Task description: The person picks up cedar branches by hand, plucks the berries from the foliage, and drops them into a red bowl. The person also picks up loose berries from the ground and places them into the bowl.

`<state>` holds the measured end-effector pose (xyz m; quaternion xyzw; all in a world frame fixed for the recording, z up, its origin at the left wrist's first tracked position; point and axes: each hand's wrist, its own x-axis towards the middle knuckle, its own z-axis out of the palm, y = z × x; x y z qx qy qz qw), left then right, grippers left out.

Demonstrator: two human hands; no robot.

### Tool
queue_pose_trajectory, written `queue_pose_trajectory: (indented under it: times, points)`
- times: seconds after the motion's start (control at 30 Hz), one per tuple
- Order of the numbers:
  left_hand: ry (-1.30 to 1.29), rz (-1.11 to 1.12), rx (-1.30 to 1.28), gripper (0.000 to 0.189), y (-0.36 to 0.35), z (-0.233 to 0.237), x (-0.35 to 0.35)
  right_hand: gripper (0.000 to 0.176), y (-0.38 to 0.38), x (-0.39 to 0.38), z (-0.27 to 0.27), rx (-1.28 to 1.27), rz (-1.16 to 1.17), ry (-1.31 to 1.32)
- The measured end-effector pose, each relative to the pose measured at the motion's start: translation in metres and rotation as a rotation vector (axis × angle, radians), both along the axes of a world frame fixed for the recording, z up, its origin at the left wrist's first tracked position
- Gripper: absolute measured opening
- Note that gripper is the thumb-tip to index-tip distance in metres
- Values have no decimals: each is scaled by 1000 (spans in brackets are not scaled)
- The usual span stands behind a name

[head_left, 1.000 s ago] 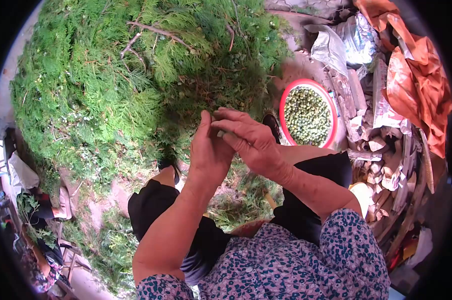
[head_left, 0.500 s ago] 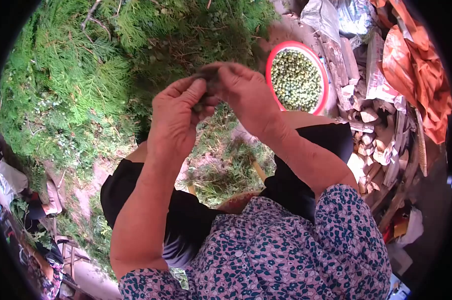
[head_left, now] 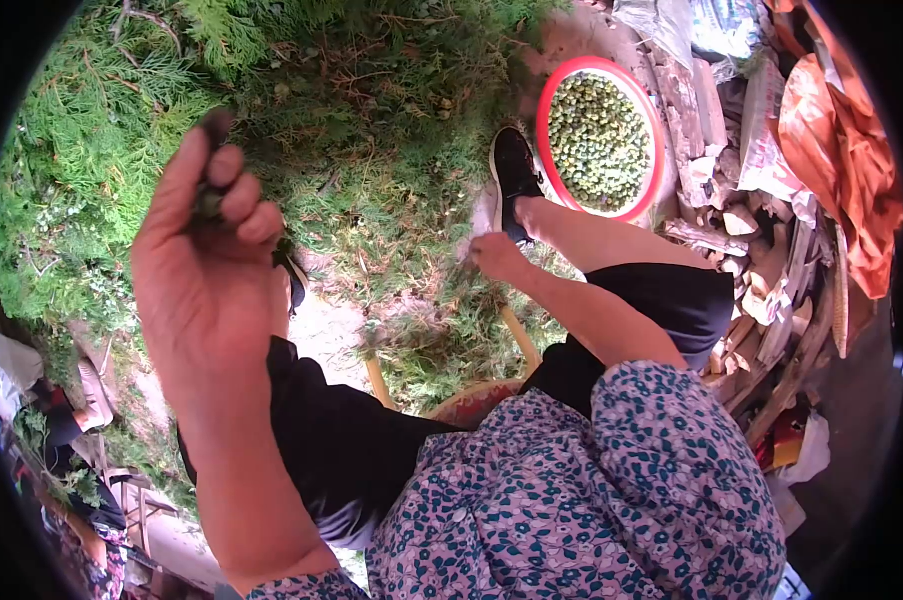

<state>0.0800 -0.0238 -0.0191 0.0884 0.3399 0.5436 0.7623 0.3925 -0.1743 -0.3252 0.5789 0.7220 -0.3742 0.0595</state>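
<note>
My left hand (head_left: 212, 260) is raised at the left, palm up, with its fingers curled in. Its fingertips are dark, and a small dark greenish thing seems to lie among them, too shadowed to name. Lower down, beside my right shin, my right hand (head_left: 499, 258) hangs with its fingers drawn together. What they hold, if anything, is hidden. Leafy green conifer branches (head_left: 122, 130) are heaped behind my left hand. A red-rimmed round basin (head_left: 658, 150) full of small green cones or berries stands beyond my right foot.
Loose green sprigs (head_left: 402, 260) litter the ground between my feet. Split firewood (head_left: 762, 270), sacks and an orange cloth (head_left: 842, 150) are piled at the right. At the far left edge sits another person (head_left: 92, 400), partly seen, near a wooden stool (head_left: 142, 505).
My hands were together in front of me and have parted. My left hand has moved left and nearer the camera; my right hand has dropped down beside my right shin.
</note>
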Motion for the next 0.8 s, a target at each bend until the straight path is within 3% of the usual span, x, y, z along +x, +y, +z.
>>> queue_pose_trajectory:
  times: [0.07, 0.13, 0.17, 0.27, 0.4, 0.53, 0.6, 0.63, 0.7, 0.77, 0.8]
  points:
    - [44, 45, -4, 25, 0, 5, -7, 12, 14, -6, -13, 97, -90, -35]
    - [41, 80, -24, 25, 0, 11, -12, 14, 33, -26, -12, -555, -990, 274]
    - [40, 110, -36, 26, -1, 13, -15, 14, 35, -32, -20, -565, -986, 271]
    - [13, 111, -28, 27, -3, 11, -26, 12, 18, -44, -68, -165, -950, 32]
    - [0, 135, -39, 28, -5, 12, -28, 23, 30, -73, -58, 12, -903, -217]
    - [-9, 139, -24, 29, -4, 12, -32, 29, 19, -73, -68, 21, -906, -249]
    - [2, 148, -13, 29, -4, 14, -32, 28, 2, -68, -72, 289, -946, -149]
    - [23, 154, -4, 29, -4, 14, -33, 28, 0, -64, -69, 293, -942, -152]
    - [31, 156, 7, 29, -5, 15, -34, 22, 10, -59, -45, -171, -1653, 235]
    - [42, 151, 12, 29, -6, 14, -35, 19, 17, -41, -46, -159, -1638, 199]
    - [35, 141, 12, 29, -7, 14, -36, 19, 23, -33, -48, 10, -1510, 212]
